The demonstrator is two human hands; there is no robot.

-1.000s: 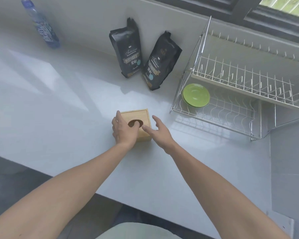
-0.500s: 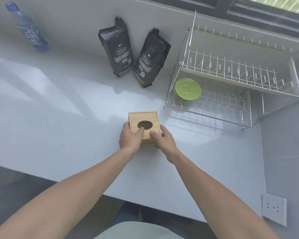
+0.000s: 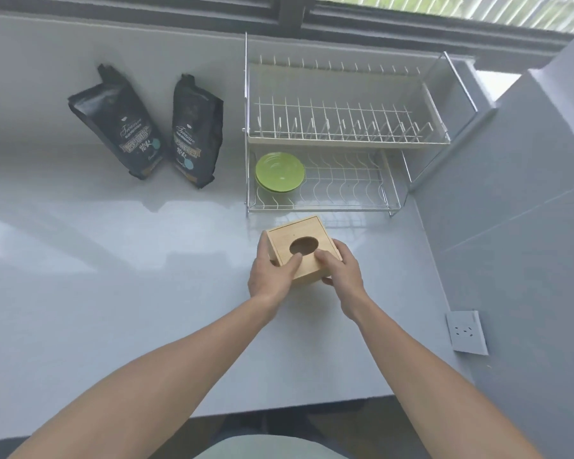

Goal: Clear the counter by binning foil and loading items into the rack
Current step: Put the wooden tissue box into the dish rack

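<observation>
I have the box (image 3: 299, 248) gripped from both sides now: left hand (image 3: 272, 276) on its left face with the thumb on top, right hand (image 3: 340, 270) clasping the right edge. A second ago only my left hand touched it and the right was open beside it. The box has come closer to the rack (image 3: 345, 134), just before its lower tier, where the green plate (image 3: 279, 172) lies. It looks tilted; whether it is off the counter (image 3: 113, 276), I cannot tell.

A square wooden box (image 3: 300, 247) with an oval hole in its lid sits tilted just in front of the rack (image 3: 345, 140), a two-tier white wire frame against the wall; its upper tier is bare, a green plate (image 3: 279, 171) lies at the lower tier's left end
</observation>
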